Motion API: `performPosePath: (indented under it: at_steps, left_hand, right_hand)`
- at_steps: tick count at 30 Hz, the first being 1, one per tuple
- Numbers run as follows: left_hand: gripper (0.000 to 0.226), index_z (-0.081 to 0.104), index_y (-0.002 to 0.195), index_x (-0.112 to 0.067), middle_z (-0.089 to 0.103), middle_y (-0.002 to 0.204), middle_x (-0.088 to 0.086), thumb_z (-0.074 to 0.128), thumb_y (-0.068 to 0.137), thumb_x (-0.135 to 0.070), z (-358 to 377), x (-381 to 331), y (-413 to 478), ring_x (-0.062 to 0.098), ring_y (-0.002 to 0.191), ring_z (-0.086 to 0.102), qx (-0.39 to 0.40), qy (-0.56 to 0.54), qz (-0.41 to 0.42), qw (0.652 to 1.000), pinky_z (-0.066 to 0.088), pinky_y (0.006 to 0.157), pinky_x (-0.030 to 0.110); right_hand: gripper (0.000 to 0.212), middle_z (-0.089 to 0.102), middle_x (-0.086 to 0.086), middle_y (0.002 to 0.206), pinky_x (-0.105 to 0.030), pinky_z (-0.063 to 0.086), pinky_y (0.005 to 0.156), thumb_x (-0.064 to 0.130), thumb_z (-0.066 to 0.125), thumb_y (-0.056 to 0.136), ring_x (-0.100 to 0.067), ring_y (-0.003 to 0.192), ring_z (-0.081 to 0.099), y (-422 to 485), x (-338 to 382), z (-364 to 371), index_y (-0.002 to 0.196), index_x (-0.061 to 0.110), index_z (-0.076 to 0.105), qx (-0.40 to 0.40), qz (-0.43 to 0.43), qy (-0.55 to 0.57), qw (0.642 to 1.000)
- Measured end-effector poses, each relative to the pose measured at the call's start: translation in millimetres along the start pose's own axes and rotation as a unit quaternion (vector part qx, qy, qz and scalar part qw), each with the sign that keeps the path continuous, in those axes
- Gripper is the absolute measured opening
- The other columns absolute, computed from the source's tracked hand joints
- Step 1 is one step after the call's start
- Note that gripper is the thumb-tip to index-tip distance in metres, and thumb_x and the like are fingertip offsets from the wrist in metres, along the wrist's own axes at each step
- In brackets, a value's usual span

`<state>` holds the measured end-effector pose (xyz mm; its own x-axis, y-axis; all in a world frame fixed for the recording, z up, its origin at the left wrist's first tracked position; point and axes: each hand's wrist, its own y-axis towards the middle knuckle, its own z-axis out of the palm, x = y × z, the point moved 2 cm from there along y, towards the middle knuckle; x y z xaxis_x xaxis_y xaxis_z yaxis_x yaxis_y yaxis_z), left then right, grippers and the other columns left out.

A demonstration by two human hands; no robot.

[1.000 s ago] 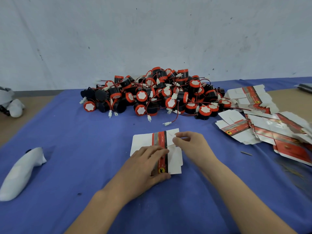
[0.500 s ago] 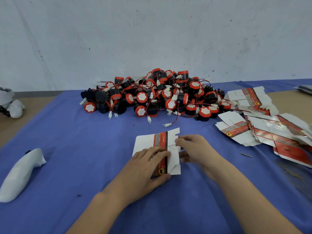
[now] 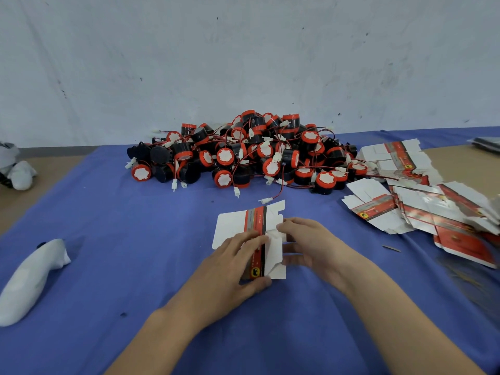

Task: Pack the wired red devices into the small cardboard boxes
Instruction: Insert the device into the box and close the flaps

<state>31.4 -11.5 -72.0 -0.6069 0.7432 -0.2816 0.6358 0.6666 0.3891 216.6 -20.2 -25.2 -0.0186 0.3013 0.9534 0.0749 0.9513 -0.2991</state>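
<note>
The flat cardboard box (image 3: pixel 232 228) lies on the tabletop (image 3: pixel 135 239) under both hands, long axis pointing away, left hand (image 3: pixel 230 261) pressing it flat-fingered, right hand (image 3: pixel 311 239) curled round its right flap (wired red devices (image 3: pixel 243 155) heaped just beyond).

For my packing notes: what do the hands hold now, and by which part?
One flat cardboard box on the cloth. The left hand presses flat on its red strip; the right hand pinches the white flaps on its right side.
</note>
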Motion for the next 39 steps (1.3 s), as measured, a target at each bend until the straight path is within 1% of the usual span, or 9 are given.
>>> performPosePath:
  at_steps: [2, 7, 16, 20, 24, 29, 31, 35, 39]
  left_hand:
    - [0.067, 0.018, 0.148, -0.045, 0.016, 0.153, -0.027, 0.047, 0.091, -0.065, 0, 1, 1, -0.005, 0.137, 0.021, -0.002, 0.007, 0.001, 1.000, 0.034, 0.103, 0.017]
    - [0.065, 0.020, 0.147, -0.044, 0.017, 0.152, -0.023, 0.045, 0.091, -0.063, 1, 2, 1, -0.002, 0.137, 0.021, -0.019, 0.026, 0.009, 0.999, 0.034, 0.098, 0.014]
    - [0.065, 0.017, 0.144, -0.048, 0.013, 0.149, -0.030, 0.055, 0.092, -0.057, 2, 1, 2, -0.004, 0.133, 0.023, -0.021, -0.005, -0.003, 1.000, 0.043, 0.092, 0.017]
    - [0.072, 0.014, 0.148, -0.048, 0.011, 0.150, -0.033, 0.059, 0.092, -0.052, 2, 3, 1, -0.005, 0.132, 0.030, -0.017, -0.014, -0.006, 1.000, 0.047, 0.092, 0.021]
    - [0.083, 0.011, 0.149, -0.050, 0.012, 0.150, -0.035, 0.064, 0.085, -0.057, 1, 5, 3, -0.006, 0.137, 0.023, -0.029, -0.057, -0.031, 0.998, 0.037, 0.106, 0.022]
    - [0.096, 0.006, 0.157, -0.031, 0.006, 0.163, -0.014, 0.057, 0.083, -0.063, -5, 10, 9, 0.005, 0.150, 0.002, -0.043, 0.020, -0.033, 0.998, 0.007, 0.122, 0.028]
    - [0.098, 0.003, 0.158, -0.028, 0.006, 0.163, -0.015, 0.059, 0.083, -0.060, -6, 11, 10, 0.001, 0.149, 0.002, -0.038, 0.010, -0.030, 0.999, 0.010, 0.122, 0.025]
    - [0.094, 0.017, 0.156, -0.019, 0.027, 0.160, -0.003, 0.053, 0.082, -0.063, -10, 10, 10, 0.013, 0.145, 0.025, -0.070, 0.064, -0.011, 0.995, 0.022, 0.119, 0.032]
    - [0.095, 0.014, 0.155, -0.021, 0.033, 0.154, -0.001, 0.054, 0.079, -0.063, -11, 8, 11, 0.017, 0.144, 0.028, -0.076, 0.102, -0.005, 0.992, 0.018, 0.122, 0.045]
  right_hand:
    - [0.022, 0.073, -0.015, 0.110, -0.032, 0.061, 0.065, 0.013, 0.050, 0.103, -0.023, 0.083, 0.073, -1, 1, 2, 0.118, 0.010, 0.065, -0.005, -0.007, -0.006, 1.000]
    - [0.022, 0.074, -0.007, 0.111, -0.041, 0.055, 0.099, 0.018, 0.054, 0.102, -0.027, 0.101, 0.073, -1, -1, 6, 0.123, 0.016, 0.060, -0.018, -0.035, -0.028, 0.999]
    - [0.034, 0.072, -0.011, 0.118, -0.051, 0.048, 0.107, 0.020, 0.062, 0.096, -0.033, 0.115, 0.067, -6, -4, 26, 0.129, 0.014, 0.057, 0.014, -0.022, 0.093, 0.995]
    - [0.038, 0.071, -0.012, 0.107, -0.043, 0.050, 0.099, 0.023, 0.062, 0.093, -0.028, 0.091, 0.067, -6, -1, 23, 0.127, 0.006, 0.059, 0.011, -0.021, 0.108, 0.994]
    - [0.022, 0.072, -0.012, 0.092, -0.040, 0.047, 0.087, 0.026, 0.060, 0.092, -0.027, 0.084, 0.065, -6, 0, 22, 0.096, 0.008, 0.072, 0.009, -0.018, 0.081, 0.996]
    - [0.027, 0.077, -0.007, 0.104, -0.038, 0.056, 0.093, 0.031, 0.059, 0.095, -0.026, 0.096, 0.074, -6, -2, 30, 0.113, 0.014, 0.071, 0.042, -0.054, 0.069, 0.995]
    - [0.032, 0.077, -0.001, 0.107, -0.036, 0.058, 0.092, 0.038, 0.059, 0.095, -0.021, 0.094, 0.076, -6, -2, 32, 0.121, 0.019, 0.064, 0.045, -0.067, 0.054, 0.995]
    - [0.055, 0.077, 0.011, 0.099, -0.039, 0.058, 0.095, 0.061, 0.063, 0.082, -0.014, 0.090, 0.076, -7, -2, 34, 0.126, 0.029, 0.054, 0.057, -0.090, 0.016, 0.994]
    - [0.043, 0.075, 0.021, 0.086, -0.026, 0.058, 0.078, 0.069, 0.055, 0.084, -0.005, 0.083, 0.075, -4, -1, 32, 0.114, 0.039, 0.049, 0.067, -0.113, -0.007, 0.991]
